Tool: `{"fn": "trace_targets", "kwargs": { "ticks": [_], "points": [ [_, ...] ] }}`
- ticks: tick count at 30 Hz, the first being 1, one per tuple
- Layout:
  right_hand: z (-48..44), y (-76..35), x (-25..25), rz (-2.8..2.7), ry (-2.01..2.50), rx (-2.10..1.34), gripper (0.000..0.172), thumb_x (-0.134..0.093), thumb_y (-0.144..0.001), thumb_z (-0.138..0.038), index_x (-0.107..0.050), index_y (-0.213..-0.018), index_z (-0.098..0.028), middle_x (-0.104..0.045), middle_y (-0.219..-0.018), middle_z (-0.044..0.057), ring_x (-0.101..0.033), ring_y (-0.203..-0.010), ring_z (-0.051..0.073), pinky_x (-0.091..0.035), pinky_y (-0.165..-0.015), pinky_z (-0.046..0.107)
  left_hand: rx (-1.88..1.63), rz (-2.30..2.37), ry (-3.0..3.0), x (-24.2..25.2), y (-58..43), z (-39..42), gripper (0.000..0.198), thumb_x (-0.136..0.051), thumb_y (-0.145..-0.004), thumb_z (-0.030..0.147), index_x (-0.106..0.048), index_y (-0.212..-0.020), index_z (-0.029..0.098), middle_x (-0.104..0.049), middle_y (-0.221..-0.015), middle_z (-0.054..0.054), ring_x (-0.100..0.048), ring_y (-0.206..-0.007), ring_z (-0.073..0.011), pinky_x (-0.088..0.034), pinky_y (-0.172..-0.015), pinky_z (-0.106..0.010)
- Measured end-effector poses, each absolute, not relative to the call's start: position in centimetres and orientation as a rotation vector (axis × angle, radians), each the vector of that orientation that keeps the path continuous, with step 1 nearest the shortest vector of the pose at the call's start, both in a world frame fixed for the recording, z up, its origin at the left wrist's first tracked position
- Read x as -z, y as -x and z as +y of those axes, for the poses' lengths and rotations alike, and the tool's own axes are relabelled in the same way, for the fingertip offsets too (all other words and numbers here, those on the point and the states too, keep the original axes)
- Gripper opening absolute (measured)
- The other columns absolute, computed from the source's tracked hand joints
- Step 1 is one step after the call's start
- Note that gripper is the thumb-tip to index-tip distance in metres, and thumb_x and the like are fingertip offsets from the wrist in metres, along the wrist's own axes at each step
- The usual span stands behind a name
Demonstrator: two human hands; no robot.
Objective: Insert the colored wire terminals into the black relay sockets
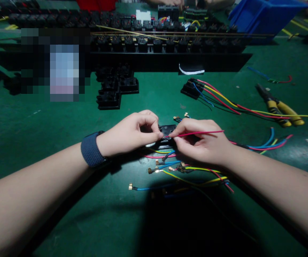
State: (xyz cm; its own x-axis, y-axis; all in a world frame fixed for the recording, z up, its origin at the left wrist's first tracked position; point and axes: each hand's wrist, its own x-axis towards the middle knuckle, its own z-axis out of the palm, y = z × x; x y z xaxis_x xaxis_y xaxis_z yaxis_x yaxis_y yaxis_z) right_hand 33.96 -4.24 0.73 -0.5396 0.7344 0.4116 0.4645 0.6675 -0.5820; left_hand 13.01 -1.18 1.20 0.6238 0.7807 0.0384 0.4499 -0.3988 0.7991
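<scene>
– Green table (36, 132); black rail (218, 62) across the far side, blue bin (266, 18) at the back right. Noted. Position of the black part (167, 128)?
– Between the hands, near the middle of the table, partly covered by fingers.
– Right hand (202, 141)?
– Narrow pinch, thumb and forefinger on the red wire (204, 132). One end at the black part, the other pointing right, over the hand.
– Left hand (131, 130)?
– Thumb and forefinger near together at the black part's left side. Cannot tell whether they grip the wire tip, the part, or neither. Dark wristband (91, 149) on that wrist.
– Surroundings?
– Loose wires (156, 170) with gold-coloured ends on the near side; wired block (193, 89) beyond the right hand; pliers (272, 107) farther right, yellow handles toward the near side.
</scene>
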Motion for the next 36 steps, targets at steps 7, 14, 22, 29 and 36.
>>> {"fn": "trace_targets", "kwargs": {
  "ticks": [7,14,22,29,36],
  "points": [
    [-4.1,-33.96,-0.57,-2.225,0.95,-0.572,0.008,-0.058,-0.072,-0.009,-0.06,-0.076,-0.015,-0.062,-0.063,-0.001,-0.055,-0.053,0.009,-0.041,-0.05,0.02,-0.57,0.948,-2.105,-0.83,-12.94,-1.47,0.016,-0.059,-0.08,0.026,-0.06,-0.07,0.014,-0.055,-0.082,-0.001,-0.054,-0.081,-0.0137,-0.042,-0.077,-0.027],
    [-3.96,-34.1,-0.63,-2.298,0.91,-0.59,0.013,-0.054,-0.076,-0.009,-0.059,-0.084,-0.018,-0.064,-0.07,-0.002,-0.057,-0.059,0.009,-0.042,-0.056,0.02,-0.617,0.953,-2.175,-0.37,-12.97,-1.46,0.026,-0.055,-0.086,0.032,-0.057,-0.067,0.014,-0.054,-0.077,-0.002,-0.051,-0.075,-0.0133,-0.041,-0.072,-0.026],
    [-3.98,-34.05,-0.59,-2.3,0.926,-0.583,0.012,-0.055,-0.078,-0.012,-0.059,-0.089,-0.017,-0.065,-0.076,0.0,-0.058,-0.062,0.01,-0.043,-0.058,0.021,-0.588,0.962,-2.176,-0.63,-13.17,-1.35,0.024,-0.059,-0.083,0.03,-0.057,-0.065,0.015,-0.054,-0.076,-0.001,-0.051,-0.073,-0.0126,-0.04,-0.069,-0.025],
    [-3.97,-34.0,-0.47,-2.283,0.955,-0.581,0.004,-0.056,-0.079,-0.015,-0.058,-0.081,-0.017,-0.063,-0.068,-0.001,-0.056,-0.057,0.01,-0.041,-0.054,0.021,-0.584,0.969,-2.201,-0.76,-13.15,-1.52,0.023,-0.058,-0.083,0.03,-0.055,-0.065,0.016,-0.052,-0.075,0.0,-0.05,-0.072,-0.0124,-0.04,-0.068,-0.025],
    [-3.92,-33.96,-0.42,-2.303,0.948,-0.556,0.004,-0.055,-0.079,-0.015,-0.059,-0.079,-0.016,-0.061,-0.062,-0.002,-0.053,-0.051,0.008,-0.038,-0.049,0.019,-0.588,0.953,-2.213,-0.69,-13.21,-1.53,0.023,-0.057,-0.084,0.029,-0.053,-0.065,0.016,-0.051,-0.074,0.0,-0.049,-0.072,-0.0124,-0.039,-0.067,-0.024]
  ]
}}
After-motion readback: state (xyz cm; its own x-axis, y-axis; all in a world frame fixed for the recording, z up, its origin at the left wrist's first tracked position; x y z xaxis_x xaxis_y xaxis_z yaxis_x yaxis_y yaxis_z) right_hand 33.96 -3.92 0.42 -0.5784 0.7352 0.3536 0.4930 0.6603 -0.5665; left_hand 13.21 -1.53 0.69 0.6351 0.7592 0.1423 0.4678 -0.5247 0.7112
